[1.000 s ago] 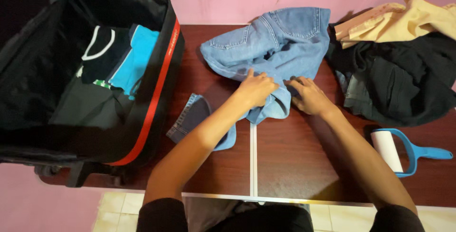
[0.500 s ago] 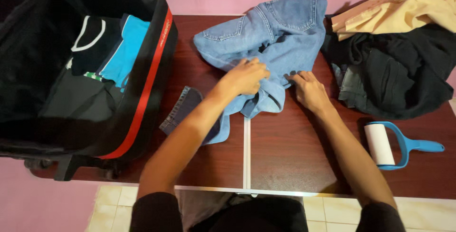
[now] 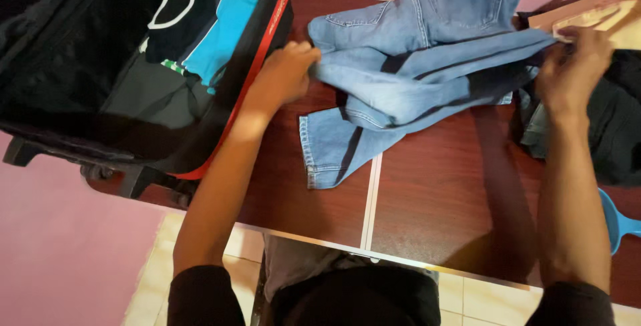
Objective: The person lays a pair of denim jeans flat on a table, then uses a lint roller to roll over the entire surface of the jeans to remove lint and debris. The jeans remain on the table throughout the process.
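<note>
pink walls, a dark wood table point(image 3: 434, 199): an open black suitcase point(image 3: 100, 79) of folded clothes sits left, dark garments point(image 3: 614, 132) right. your left hand point(image 3: 284, 75) and right hand point(image 3: 574, 69) each grip an end of the light blue jeans point(image 3: 414, 65), stretched between them above the tabletop.

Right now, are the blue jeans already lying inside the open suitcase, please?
No, the blue jeans are stretched between the left hand and right hand above the table, beside the suitcase.
</note>
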